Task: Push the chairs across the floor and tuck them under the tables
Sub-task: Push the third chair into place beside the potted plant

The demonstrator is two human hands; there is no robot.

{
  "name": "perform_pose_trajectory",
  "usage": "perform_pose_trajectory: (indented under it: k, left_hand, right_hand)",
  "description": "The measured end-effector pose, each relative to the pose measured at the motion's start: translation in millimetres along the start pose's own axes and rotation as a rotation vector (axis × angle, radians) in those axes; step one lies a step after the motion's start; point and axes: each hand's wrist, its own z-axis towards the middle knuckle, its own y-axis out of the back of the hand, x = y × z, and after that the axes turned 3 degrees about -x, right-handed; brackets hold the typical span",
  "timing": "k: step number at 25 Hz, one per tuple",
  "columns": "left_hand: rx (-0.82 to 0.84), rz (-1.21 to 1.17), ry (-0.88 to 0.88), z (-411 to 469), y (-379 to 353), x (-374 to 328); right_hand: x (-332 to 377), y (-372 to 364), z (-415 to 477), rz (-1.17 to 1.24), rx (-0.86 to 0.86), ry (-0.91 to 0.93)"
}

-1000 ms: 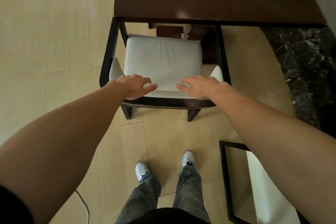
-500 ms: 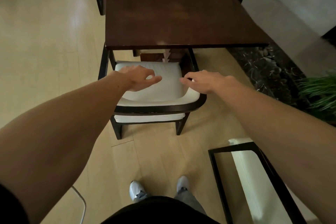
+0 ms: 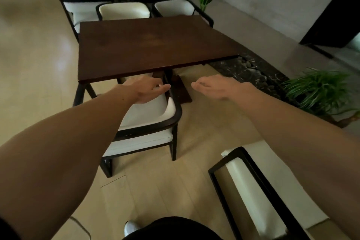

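Chair (image 3: 148,118) is seen part-tucked under table (image 3: 152,45), frame ctr. L hand (image 3: 147,90) & R hand (image 3: 216,86) are held flat-open, nothing gripped.

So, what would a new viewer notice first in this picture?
The left hand hovers over the white-cushioned chair partly under the dark wooden table; the right hand hangs open in the air beside it. A second chair stands at lower right.
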Motion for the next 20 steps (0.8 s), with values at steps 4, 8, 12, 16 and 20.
perform_pose_trajectory:
  k: [4, 8, 12, 16, 20]
  left_hand:
    - [-0.055, 0.032, -0.079, 7.4, -5.6, -60.7]
    - [-0.014, -0.028, -0.175, 8.9, -17.0, -125.6]
    - [0.010, 0.023, -0.246, 6.3, -39.7, -200.0]
    - [0.021, 0.099, -0.277, -12.6, -49.9, -240.7]
    - [-0.015, 0.091, -0.296, -37.0, -55.1, -274.4]
  right_hand:
    - [-46.5, 7.1, -39.2, 0.006, -0.053, -0.023]
    - [-97.1, 1.1, -77.0, 0.002, -0.057, -0.065]
    - [-154.1, -1.5, -135.4, 0.007, -0.092, -0.114]
    - [-173.8, -4.3, -185.2, 0.015, -0.135, -0.143]
    - [-186.6, -10.7, -232.5, 0.021, -0.165, -0.201]
